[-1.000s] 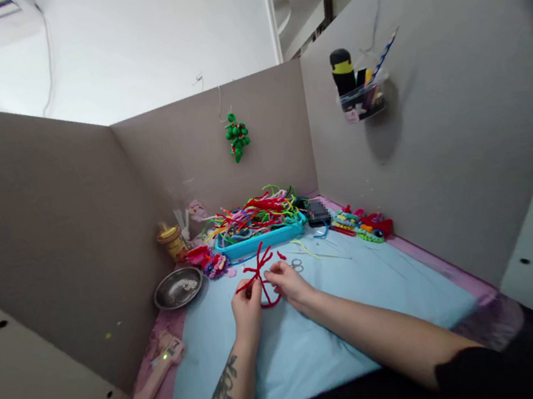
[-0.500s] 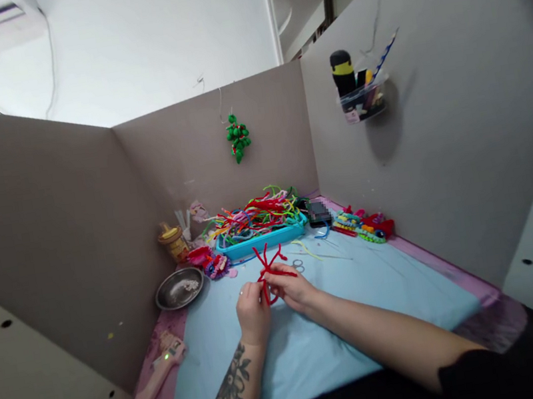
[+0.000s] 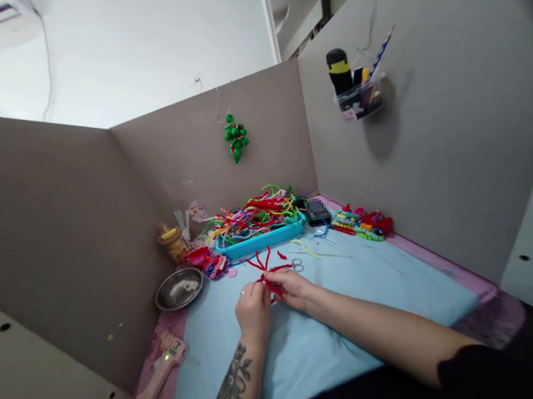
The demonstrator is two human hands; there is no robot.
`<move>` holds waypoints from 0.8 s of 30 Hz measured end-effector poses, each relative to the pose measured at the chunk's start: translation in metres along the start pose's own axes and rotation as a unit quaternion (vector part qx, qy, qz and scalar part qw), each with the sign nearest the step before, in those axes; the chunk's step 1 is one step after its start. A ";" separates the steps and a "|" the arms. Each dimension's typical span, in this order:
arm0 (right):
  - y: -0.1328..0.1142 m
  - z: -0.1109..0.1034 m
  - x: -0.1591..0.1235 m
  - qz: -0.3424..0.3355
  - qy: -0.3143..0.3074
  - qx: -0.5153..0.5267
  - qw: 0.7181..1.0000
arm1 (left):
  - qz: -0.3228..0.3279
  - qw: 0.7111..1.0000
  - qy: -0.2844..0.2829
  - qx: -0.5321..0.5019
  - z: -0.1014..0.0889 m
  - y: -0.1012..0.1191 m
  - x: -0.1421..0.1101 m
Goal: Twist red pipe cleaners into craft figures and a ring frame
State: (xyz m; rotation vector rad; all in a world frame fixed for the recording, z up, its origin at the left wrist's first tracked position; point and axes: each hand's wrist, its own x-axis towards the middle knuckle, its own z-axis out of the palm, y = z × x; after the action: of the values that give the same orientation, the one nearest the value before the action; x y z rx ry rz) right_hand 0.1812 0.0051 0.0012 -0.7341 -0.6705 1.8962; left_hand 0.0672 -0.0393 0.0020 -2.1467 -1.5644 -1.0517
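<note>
Red pipe cleaners [image 3: 262, 264] are bunched at the middle of the table, their ends fanning out upward and to the right. My left hand [image 3: 253, 308] is closed on them from the left, fingers pinched at the joint. From the other side my right hand [image 3: 288, 288] grips the same bunch, thumb and fingertips pressed close to the left hand's. The exact spot where the strands cross is hidden by my fingers. Just beyond, a short red piece [image 3: 281, 255] lies on the blue cloth, and a small pair of scissors [image 3: 298, 264] rests near my right fingers.
A blue tray [image 3: 263, 243] heaped with coloured pipe cleaners stands at the back. To the left are a metal bowl [image 3: 179, 289] and a pink glue gun [image 3: 160, 373]. Finished colourful pieces [image 3: 364, 224] lie at right. Grey partitions [image 3: 393, 166] enclose the table.
The red strands have turned in my fingers, their ends now spreading further left and right. The lower loop shows less. Both hands stay almost in place; the view has shifted slightly.
</note>
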 end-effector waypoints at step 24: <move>0.006 -0.008 0.010 -0.061 0.091 -0.011 0.994 | -0.021 0.996 -0.078 -0.044 0.005 0.002 0.000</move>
State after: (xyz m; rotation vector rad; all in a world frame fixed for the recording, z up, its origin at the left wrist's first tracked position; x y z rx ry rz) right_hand 0.1798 0.0128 -0.0106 -0.8496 -0.6076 1.6910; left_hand 0.0715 -0.0366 -0.0010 -2.3140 -1.6688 -1.0036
